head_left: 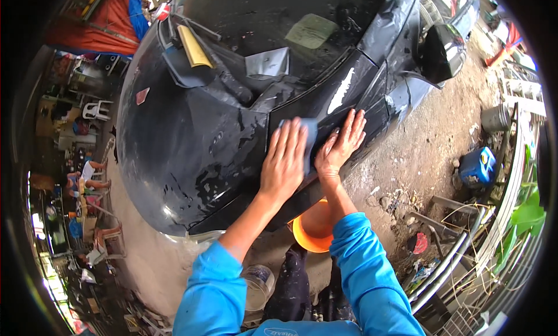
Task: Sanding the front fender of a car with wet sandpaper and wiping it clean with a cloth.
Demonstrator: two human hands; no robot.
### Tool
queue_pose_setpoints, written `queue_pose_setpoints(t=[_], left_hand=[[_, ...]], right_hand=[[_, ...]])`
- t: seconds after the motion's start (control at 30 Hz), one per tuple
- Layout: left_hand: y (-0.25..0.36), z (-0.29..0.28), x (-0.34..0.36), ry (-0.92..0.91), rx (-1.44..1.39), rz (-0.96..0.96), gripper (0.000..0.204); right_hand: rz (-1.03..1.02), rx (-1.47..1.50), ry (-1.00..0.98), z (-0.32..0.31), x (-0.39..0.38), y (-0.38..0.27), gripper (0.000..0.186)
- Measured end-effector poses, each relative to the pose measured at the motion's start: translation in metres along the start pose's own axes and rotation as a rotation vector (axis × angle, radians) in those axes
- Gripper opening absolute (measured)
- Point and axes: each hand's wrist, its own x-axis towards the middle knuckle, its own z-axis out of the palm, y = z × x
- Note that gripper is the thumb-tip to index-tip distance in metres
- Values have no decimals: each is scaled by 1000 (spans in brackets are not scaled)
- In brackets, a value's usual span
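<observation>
A black car's wet bodywork fills the upper middle of the view. My left hand presses flat on its front side panel, over a blue-grey sheet of what looks like sandpaper that shows past the fingers. Just right of it, my right hand rests palm down on the same panel, fingers stretched out and nothing visible in them. A bright patch of reflected light or wetness lies on the panel beyond both hands. Below my forearms stands an orange basin, partly hidden by the right one.
A pale bucket stands by my legs. The side mirror juts out at the upper right. A blue jerrycan, a grey bucket and metal pipes line the right. White chair and clutter lie left.
</observation>
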Motion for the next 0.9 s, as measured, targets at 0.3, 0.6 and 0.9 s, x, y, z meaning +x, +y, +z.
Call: queue_pose_setpoints(t=[0.3,0.6,0.9], left_hand=[[49,-54,-115,-130,-1251,-704,31],[1,-72,-91,-375,-1446,-524,29],[-146,-53,-120,115,-232,-472,44]], right_hand=[[538,997,-806,-114,-51,-11,73],[680,1053,-1059,-142,-64,-44,39],[-609,43,-323,-62,64,-25,74]])
